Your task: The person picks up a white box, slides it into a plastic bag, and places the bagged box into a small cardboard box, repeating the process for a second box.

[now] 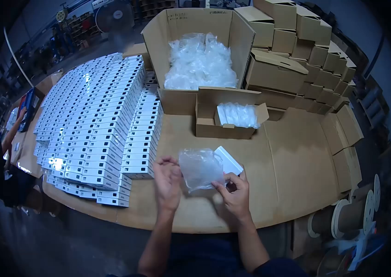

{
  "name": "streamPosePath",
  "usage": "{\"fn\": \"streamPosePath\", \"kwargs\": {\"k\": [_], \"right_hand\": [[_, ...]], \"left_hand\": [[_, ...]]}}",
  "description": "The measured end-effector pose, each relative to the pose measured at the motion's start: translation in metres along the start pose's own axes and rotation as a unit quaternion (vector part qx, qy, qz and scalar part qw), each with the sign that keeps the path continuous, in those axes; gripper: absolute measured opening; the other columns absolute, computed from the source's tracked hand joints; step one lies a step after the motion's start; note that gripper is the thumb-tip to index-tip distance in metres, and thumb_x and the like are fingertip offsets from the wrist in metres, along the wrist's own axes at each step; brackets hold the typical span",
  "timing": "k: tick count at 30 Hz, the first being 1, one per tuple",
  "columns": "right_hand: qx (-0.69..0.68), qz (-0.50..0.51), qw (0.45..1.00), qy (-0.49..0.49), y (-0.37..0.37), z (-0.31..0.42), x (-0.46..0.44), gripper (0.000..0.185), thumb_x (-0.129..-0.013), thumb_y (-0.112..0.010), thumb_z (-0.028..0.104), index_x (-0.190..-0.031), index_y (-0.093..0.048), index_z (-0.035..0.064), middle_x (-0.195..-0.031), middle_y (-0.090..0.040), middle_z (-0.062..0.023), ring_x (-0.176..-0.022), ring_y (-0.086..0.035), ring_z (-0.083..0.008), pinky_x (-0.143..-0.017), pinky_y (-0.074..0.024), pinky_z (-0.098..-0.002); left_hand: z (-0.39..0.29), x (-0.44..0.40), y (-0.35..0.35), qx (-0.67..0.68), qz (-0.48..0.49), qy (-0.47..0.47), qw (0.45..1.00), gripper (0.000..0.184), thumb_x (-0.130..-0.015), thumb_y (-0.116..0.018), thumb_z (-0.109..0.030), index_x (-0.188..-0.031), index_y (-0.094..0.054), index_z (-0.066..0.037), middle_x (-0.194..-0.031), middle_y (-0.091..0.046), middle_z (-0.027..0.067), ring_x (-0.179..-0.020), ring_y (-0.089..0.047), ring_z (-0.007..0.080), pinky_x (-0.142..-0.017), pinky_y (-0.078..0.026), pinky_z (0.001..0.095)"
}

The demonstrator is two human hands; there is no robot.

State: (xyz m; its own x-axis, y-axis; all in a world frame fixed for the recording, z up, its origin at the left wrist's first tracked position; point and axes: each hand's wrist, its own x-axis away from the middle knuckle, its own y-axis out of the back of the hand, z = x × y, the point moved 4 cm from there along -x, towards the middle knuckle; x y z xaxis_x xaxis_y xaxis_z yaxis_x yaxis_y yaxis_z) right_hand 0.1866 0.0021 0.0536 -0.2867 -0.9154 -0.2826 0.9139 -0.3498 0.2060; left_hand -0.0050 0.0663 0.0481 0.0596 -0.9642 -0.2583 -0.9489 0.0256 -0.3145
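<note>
My right hand (237,195) pinches the lower right corner of a clear plastic bag (199,170) and also grips a flat white box (229,160), which sits tilted partly behind the bag. At the bag's left edge is my left hand (166,183), palm turned inward, fingers loosely bent and apart; no hold on the bag shows. Just beyond, a small open carton (225,132) contains several bagged white boxes (238,115) standing in a row.
Stacked white boxes (89,129) cover the table's left side. A large carton (156,39) of clear plastic bags (200,62) stands at the back. Brown cartons (276,71) are piled back right. Cable spools (354,214) stand lower right. A co-worker's arm (13,131) shows far left.
</note>
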Motion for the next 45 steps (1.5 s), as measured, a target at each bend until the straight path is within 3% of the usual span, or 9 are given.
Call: {"fn": "streamPosePath", "kwargs": {"k": [4,11,15,21,22,26,32,35,45], "right_hand": [[-0.021,0.01,0.999,0.024,-0.012,-0.007,0.003,0.025,-0.082,-0.087,0.01,-0.084,-0.064,-0.0021,-0.121,-0.053,-0.0099,-0.085,-0.055,-0.0117,-0.069,-0.0495,-0.0265],[-0.091,0.04,0.993,-0.068,-0.011,-0.014,0.016,0.023,-0.092,-0.079,0.015,-0.085,-0.066,-0.0029,-0.118,-0.054,-0.009,-0.095,-0.054,-0.013,-0.076,-0.0469,-0.0243],[-0.191,0.027,0.978,-0.084,-0.016,-0.01,0.017,0.018,-0.095,-0.077,0.016,-0.093,-0.073,-0.0013,-0.114,-0.054,-0.0064,-0.088,-0.053,-0.0113,-0.074,-0.0453,-0.0238],[-0.112,-0.022,0.99,-0.086,-0.009,-0.025,0.016,0.018,-0.093,-0.078,0.017,-0.101,-0.075,0.0003,-0.111,-0.056,-0.0057,-0.091,-0.056,-0.0121,-0.08,-0.0486,-0.0263],[-0.133,-0.021,0.988,-0.075,-0.009,-0.024,0.016,0.017,-0.094,-0.078,0.016,-0.101,-0.075,0.0005,-0.111,-0.057,-0.007,-0.093,-0.057,-0.012,-0.083,-0.0488,-0.0263],[-0.144,0.005,0.989,-0.024,-0.012,-0.016,0.015,0.013,-0.094,-0.073,0.007,-0.105,-0.074,0.0,-0.113,-0.059,-0.0082,-0.098,-0.058,-0.0141,-0.086,-0.0484,-0.026],[-0.076,-0.072,0.995,0.004,0.02,-0.01,-0.006,0.019,-0.102,-0.058,0.006,-0.113,-0.071,0.0002,-0.113,-0.064,-0.007,-0.108,-0.058,-0.0151,-0.093,-0.0468,-0.0278],[-0.175,-0.125,0.971,0.103,0.033,0.016,-0.029,0.043,-0.096,-0.067,0.001,-0.135,-0.047,0.0022,-0.118,-0.057,-0.0104,-0.106,-0.059,-0.0162,-0.093,-0.0503,-0.0301],[-0.307,0.029,0.947,0.095,0.001,0.045,-0.041,0.038,-0.092,-0.071,-0.005,-0.109,-0.038,0.0043,-0.109,-0.057,-0.0123,-0.096,-0.067,-0.0152,-0.082,-0.0592,-0.0257]], "left_hand": [[0.022,0.03,-0.017,-0.069,0.016,0.107,0.992,0.027,-0.107,-0.057,-0.026,-0.114,-0.052,0.0,-0.099,-0.059,0.0049,-0.095,-0.057,0.0101,-0.085,-0.049,0.0277],[0.024,0.028,0.001,-0.077,-0.05,-0.046,0.995,0.023,-0.112,-0.045,-0.026,-0.103,-0.051,-0.005,-0.093,-0.057,0.0009,-0.084,-0.05,0.0054,-0.078,-0.045,0.0228],[0.025,0.036,0.005,-0.029,0.032,0.001,0.999,0.021,-0.11,-0.051,-0.026,-0.108,-0.05,-0.005,-0.096,-0.056,0.0018,-0.089,-0.05,0.0065,-0.082,-0.044,0.0246],[0.024,0.026,0.011,0.135,0.021,-0.051,0.989,0.034,-0.099,-0.071,-0.023,-0.116,-0.049,-0.003,-0.105,-0.061,0.0066,-0.095,-0.062,0.0113,-0.087,-0.055,0.0283],[0.022,0.027,0.012,0.156,0.078,0.003,0.985,0.053,-0.089,-0.082,-0.012,-0.128,-0.047,-0.001,-0.118,-0.061,0.0092,-0.107,-0.064,0.0151,-0.095,-0.056,0.0316],[0.025,0.03,0.009,0.018,0.156,0.107,0.982,0.066,-0.079,-0.086,0.003,-0.135,-0.051,0.002,-0.127,-0.065,0.0117,-0.116,-0.064,0.019,-0.098,-0.055,0.0337],[0.017,0.034,0.011,-0.103,0.162,0.092,0.977,0.049,-0.077,-0.089,-0.004,-0.118,-0.062,0.003,-0.109,-0.074,0.013,-0.1,-0.072,0.019,-0.089,-0.059,0.0327],[0.019,0.035,0.017,-0.208,0.184,0.014,0.961,0.047,-0.076,-0.09,-0.009,-0.112,-0.063,0.004,-0.098,-0.076,0.0157,-0.092,-0.076,0.0227,-0.083,-0.061,0.0336],[0.013,0.036,0.008,-0.224,0.223,-0.007,0.949,0.05,-0.076,-0.089,-0.012,-0.117,-0.064,0.003,-0.103,-0.076,0.018,-0.095,-0.076,0.0284,-0.082,-0.061,0.0377]]}}
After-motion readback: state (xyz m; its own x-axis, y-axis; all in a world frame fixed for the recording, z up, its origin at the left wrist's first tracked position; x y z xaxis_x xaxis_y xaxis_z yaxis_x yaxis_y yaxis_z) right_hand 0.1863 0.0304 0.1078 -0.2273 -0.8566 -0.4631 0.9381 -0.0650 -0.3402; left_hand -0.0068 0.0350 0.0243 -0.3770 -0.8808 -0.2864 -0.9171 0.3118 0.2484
